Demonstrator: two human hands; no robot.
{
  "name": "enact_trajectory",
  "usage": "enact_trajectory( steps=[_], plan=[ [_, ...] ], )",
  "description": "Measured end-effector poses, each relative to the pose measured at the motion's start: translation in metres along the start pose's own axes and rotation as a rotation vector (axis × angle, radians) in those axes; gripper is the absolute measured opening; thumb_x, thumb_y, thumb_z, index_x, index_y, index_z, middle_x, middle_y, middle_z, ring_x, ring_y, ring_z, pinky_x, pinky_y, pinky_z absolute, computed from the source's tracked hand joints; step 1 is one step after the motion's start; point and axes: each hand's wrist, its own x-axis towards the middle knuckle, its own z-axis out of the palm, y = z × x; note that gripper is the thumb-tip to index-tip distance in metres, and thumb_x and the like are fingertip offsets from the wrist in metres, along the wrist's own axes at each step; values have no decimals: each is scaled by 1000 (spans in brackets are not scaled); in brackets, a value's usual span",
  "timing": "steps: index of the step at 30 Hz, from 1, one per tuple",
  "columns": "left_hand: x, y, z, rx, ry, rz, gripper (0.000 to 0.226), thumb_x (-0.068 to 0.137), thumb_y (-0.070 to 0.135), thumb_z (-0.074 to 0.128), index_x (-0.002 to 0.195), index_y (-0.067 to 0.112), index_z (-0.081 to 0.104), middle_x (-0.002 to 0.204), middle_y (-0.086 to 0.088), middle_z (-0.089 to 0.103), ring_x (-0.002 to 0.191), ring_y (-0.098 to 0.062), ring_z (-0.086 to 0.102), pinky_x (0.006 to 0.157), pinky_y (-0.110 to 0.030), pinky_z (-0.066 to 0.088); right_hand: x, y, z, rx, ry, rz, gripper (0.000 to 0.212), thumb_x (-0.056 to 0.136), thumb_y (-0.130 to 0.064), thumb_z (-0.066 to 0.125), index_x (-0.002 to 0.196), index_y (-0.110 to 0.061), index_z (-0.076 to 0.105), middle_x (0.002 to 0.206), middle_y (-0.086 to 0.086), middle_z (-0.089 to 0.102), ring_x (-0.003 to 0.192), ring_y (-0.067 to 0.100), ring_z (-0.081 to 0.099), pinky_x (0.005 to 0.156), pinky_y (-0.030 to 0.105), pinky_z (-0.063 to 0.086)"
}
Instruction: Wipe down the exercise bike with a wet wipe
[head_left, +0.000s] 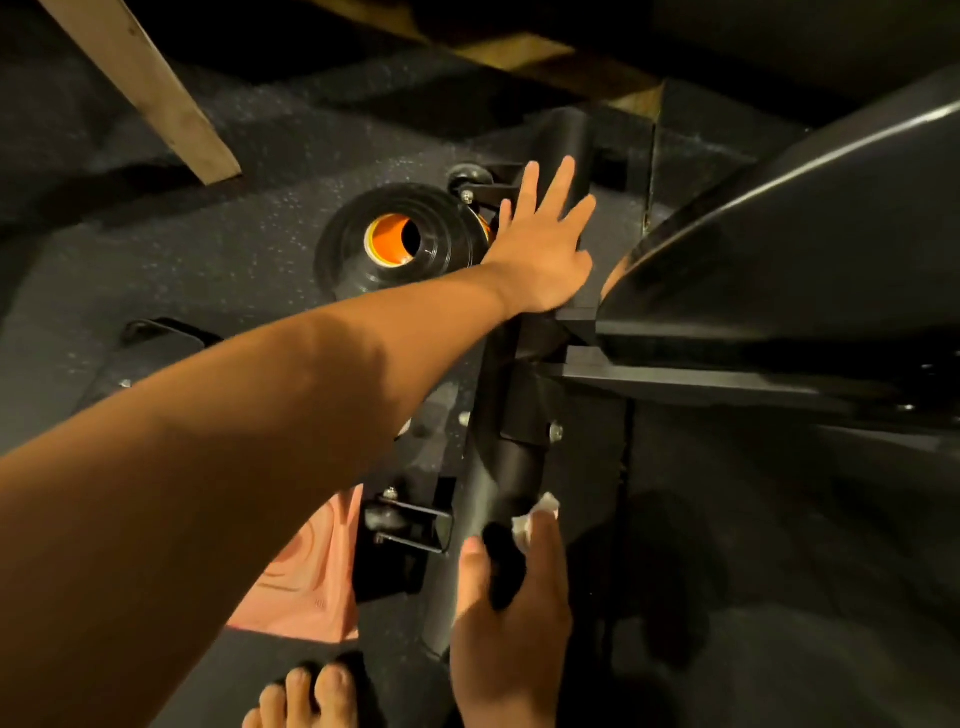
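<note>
The left hand (545, 244) lies flat on the far stretch of the floor bar (511, 467) of the exercise bike (779, 234). Its fingers (558, 182) are straight and spread, and a black weight plate (400, 241) with an orange centre sits just to their left. Nearer the camera, the right hand (511, 623) curls thumb and fingers round the same bar, holding the white wet wipe (537, 519) bunched against the metal under its fingertips, with bare toes (306, 696) on the floor to their left.
</note>
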Motion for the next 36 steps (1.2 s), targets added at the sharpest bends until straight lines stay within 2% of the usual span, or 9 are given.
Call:
enact_trajectory(
  steps=[3,6,12,16,19,23,26,30,36],
  plan=[
    [3,-2,3,25,15,7,61,99,25,37,156,19,16,163,-8,-17,146,-38,-24,119,-56,-3,8,-8,-1,33,82,-38,59,87,-45,47,141,-20,48,139,-8,52,126,5,49,107,21,37],
    [2,-3,6,32,35,15,60,100,28,37,156,19,17,163,-8,-16,146,-38,-23,119,-56,-3,62,-26,2,136,116,147,24,99,-32,47,95,-16,64,91,4,67,87,22,61,84,27,49],
    [2,-4,7,50,36,6,66,96,24,41,156,18,14,163,-9,-18,146,-39,-24,119,-55,-5,26,-12,-6,45,-80,227,51,98,-46,41,144,-24,42,136,-3,54,123,14,51,93,22,34],
    [12,-8,8,136,60,-5,71,92,42,46,155,24,18,164,-7,-12,147,-40,-18,118,-57,1,-3,-5,-22,-154,-67,137,40,99,-45,40,130,-25,55,127,-4,61,114,8,54,93,20,34],
    [8,-6,17,161,65,-12,70,91,53,43,154,32,21,165,-6,-6,148,-40,-14,117,-58,3,45,-21,-15,47,18,83,46,93,-55,39,103,-18,65,99,-6,64,98,10,57,92,27,39],
    [5,-8,14,90,49,-5,63,96,45,35,155,28,19,164,-5,-11,148,-37,-17,118,-54,1,98,-36,-14,611,-124,557,91,63,-88,45,126,-24,61,124,0,65,113,24,59,107,46,38],
    [6,-7,15,89,31,-4,68,95,48,39,155,28,17,164,-5,-13,147,-38,-19,118,-55,2,96,-30,-23,697,-164,528,64,92,-67,36,121,-17,64,113,7,71,109,24,64,102,41,44],
    [3,-6,12,140,17,21,71,93,35,44,156,23,13,163,-8,-16,146,-40,-20,119,-55,3,113,-34,-18,710,-149,450,48,92,-50,48,111,-12,69,102,11,73,98,29,68,88,40,53],
    [12,-8,10,176,-16,10,73,93,40,48,156,23,13,162,-4,-20,145,-40,-24,119,-55,1,112,-50,4,350,-58,310,42,99,-36,42,137,-19,49,135,5,52,125,26,48,100,29,33]
  ],
)
